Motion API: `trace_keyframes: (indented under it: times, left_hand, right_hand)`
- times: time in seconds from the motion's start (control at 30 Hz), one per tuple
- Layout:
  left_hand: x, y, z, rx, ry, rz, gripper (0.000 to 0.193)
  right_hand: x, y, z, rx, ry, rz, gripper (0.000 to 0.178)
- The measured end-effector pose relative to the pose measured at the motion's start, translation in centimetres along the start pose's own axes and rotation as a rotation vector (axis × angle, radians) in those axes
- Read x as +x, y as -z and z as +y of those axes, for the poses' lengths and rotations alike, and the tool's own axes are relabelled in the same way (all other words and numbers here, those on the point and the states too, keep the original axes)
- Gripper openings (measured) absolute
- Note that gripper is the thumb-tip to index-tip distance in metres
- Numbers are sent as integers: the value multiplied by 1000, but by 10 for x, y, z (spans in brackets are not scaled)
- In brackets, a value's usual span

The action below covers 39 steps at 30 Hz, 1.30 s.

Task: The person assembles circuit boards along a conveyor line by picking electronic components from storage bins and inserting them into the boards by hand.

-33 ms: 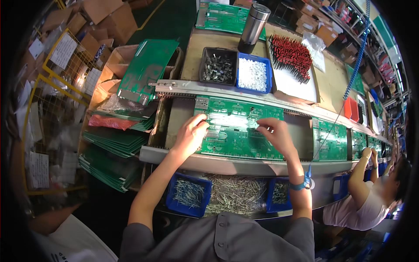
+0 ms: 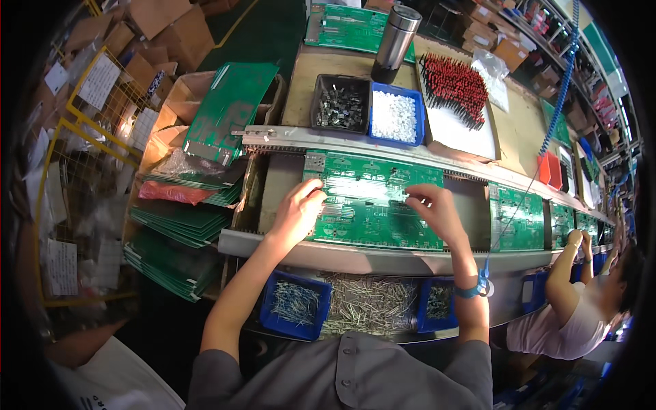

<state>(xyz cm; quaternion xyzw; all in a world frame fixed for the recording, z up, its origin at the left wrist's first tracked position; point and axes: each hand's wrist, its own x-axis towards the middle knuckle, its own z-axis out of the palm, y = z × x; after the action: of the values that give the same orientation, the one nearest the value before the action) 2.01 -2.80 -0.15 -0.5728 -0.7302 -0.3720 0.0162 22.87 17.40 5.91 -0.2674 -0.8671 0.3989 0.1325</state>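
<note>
A green circuit board [image 2: 383,229] lies in the rails of the conveyor in front of me, with a bright glare across its middle. Over the board's left end, my left hand [image 2: 299,210] has its thumb and fingers closed in a pinch. My right hand [image 2: 436,210] is above the right part of the same board, its thumb and forefinger also pinched together. Whatever either hand's fingertips hold is too small to make out. A blue wristband [image 2: 471,290] with a cord circles my right wrist.
Behind the rail stand a black bin of metal parts [image 2: 339,104], a blue bin of white parts [image 2: 395,116], a steel tumbler [image 2: 398,44] and red-topped components [image 2: 454,85]. Nearer me are wire-lead parts [image 2: 369,304] and a blue tray [image 2: 295,304]. Left, boards are stacked [image 2: 171,253]. A co-worker [image 2: 567,314] sits right.
My right hand has shifted very slightly to the right above the board. My left hand stays in place.
</note>
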Motion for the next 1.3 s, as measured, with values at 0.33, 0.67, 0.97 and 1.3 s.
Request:
trace_keyframes:
  times: [0.33, 0.67, 0.97, 1.3]
  left_hand:
    - [4, -6, -7, -58, 16, 21, 5]
    - [2, -4, -6, -10, 4, -17, 8]
    - [5, 2, -1, -60, 69, -66, 7]
    - [9, 4, 0, -27, -33, -45, 9]
  right_hand:
    - [1, 36, 18, 7, -40, 151, 19]
    - [39, 56, 48, 67, 75, 329, 19]
    - [133, 66, 104, -352, 189, 604, 36]
    - [183, 51, 133, -507, 207, 611, 46]
